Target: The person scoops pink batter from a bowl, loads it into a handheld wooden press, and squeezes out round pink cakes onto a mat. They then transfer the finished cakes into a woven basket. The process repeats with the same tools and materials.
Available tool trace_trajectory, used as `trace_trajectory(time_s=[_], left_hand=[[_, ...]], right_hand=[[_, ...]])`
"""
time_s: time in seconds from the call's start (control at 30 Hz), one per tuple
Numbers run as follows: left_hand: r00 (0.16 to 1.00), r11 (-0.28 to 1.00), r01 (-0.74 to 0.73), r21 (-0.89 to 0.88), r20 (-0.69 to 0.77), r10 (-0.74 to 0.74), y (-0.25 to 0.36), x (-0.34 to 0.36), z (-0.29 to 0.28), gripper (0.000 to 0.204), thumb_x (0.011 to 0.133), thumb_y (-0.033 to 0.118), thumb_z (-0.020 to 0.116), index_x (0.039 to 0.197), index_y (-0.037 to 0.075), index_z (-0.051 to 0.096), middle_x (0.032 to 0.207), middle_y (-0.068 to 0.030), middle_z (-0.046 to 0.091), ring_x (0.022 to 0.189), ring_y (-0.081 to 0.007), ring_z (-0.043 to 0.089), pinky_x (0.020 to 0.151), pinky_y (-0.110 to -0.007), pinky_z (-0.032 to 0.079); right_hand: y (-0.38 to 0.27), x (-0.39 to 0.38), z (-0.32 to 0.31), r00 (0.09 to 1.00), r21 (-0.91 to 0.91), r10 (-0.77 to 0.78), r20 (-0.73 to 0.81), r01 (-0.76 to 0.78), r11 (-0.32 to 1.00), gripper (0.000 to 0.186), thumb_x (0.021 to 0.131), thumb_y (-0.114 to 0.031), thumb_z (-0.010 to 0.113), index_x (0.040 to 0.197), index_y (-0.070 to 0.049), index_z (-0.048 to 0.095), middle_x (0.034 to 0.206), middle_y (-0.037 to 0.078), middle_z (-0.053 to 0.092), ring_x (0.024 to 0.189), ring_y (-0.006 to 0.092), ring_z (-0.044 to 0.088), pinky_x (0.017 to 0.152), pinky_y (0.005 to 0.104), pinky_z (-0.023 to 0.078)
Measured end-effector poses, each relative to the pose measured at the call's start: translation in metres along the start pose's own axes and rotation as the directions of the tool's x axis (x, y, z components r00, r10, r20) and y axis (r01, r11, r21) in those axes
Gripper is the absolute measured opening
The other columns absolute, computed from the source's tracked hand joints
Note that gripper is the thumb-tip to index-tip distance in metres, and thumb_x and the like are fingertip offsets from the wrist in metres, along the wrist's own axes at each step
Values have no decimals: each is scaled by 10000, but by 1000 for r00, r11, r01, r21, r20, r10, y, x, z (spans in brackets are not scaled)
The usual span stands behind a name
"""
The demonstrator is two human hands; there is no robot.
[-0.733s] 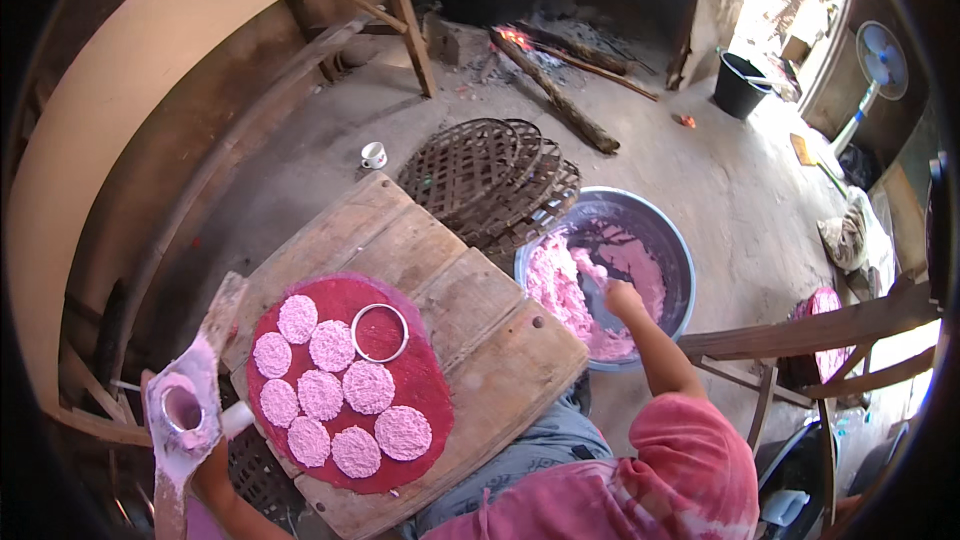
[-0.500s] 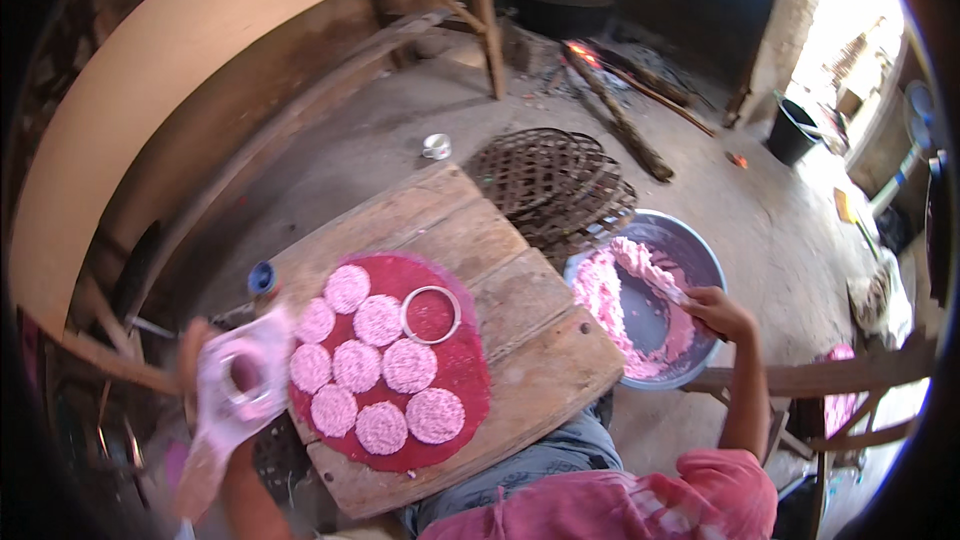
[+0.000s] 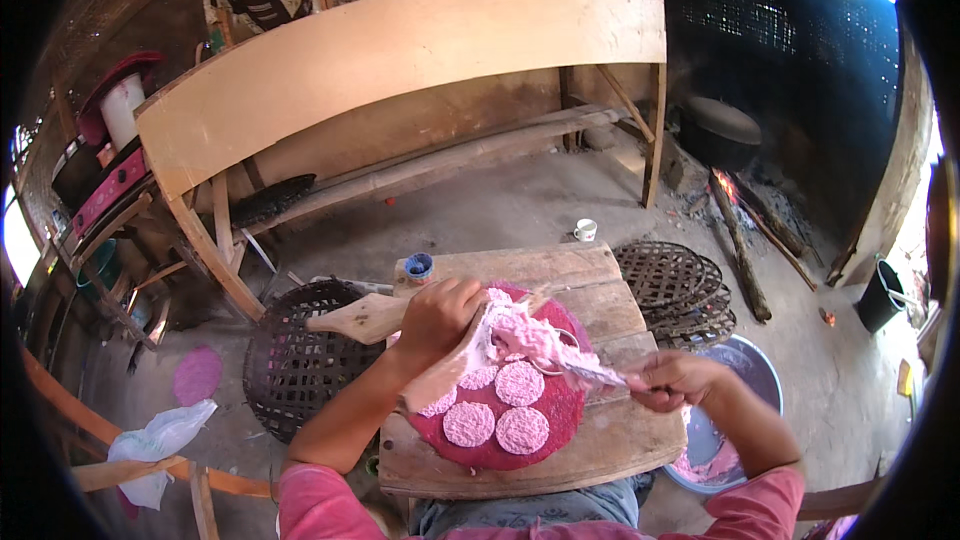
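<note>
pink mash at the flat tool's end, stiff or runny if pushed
The pink mash would probably give softly rather than run, since it stands in a lumpy heap. It may cling, as pink residue seems to coat the flat tool in the right hand. It would likely break apart easily, given its ragged edges.

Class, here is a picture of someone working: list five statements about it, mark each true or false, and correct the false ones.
1. The left hand grips a wooden tool. True.
2. The right hand is empty. False: it holds a spatula with pink paste on it.
3. A white cup stands on the floor. True.
4. The pink discs lie on bare wood. False: they lie on a red sheet.
5. Fire burns near a dark pot. True.
</note>
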State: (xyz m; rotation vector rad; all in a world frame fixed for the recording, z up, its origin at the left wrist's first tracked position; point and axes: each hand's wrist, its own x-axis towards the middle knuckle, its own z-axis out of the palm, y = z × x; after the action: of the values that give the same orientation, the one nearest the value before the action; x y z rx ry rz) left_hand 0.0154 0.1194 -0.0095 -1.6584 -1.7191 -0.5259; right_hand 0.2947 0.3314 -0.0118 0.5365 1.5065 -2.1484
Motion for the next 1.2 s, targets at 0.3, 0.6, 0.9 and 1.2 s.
trace_trajectory(time_s=[0.3,0.6,0.9,1.2], left_hand=[[888,743,442,-503,360,-285,17,5,-50,463,677,402,775,902,35,605,838,-138,611,822,-357,626,679,-402,474],[912,753,409,-515,199,-359,-34,-40,-20,237,896,237,626,1036,51,584,962,-65,631,897,-163,620,793,-306,505],[928,821,362,-441,88,-362,4,-8,-31,408,696,370,793,966,103,643,923,-95,662,821,-290,647,742,-383,523],[825,664,435,-608,-26,-565,-28,-22,-37,546,646,521,800,967,114,627,906,-77,629,767,-306,627,663,-410,515]], right_hand=[[-64,20,95,496,-492,-667,556,-450,-745,371,841,-188,585,1196,-86,615,735,-7,532,594,129,554,507,269,430],[-69,-33,107,496,-558,-743,449,-495,-667,420,793,-170,616,1210,-122,608,734,-25,521,633,124,563,543,276,437],[-99,-6,125,597,-470,-596,537,-376,-799,322,817,-161,598,1123,-61,589,723,-16,542,644,140,603,553,274,462],[-77,-10,117,499,-565,-723,478,-456,-688,334,819,-169,621,1148,-114,625,751,-12,581,654,133,617,551,283,479]])
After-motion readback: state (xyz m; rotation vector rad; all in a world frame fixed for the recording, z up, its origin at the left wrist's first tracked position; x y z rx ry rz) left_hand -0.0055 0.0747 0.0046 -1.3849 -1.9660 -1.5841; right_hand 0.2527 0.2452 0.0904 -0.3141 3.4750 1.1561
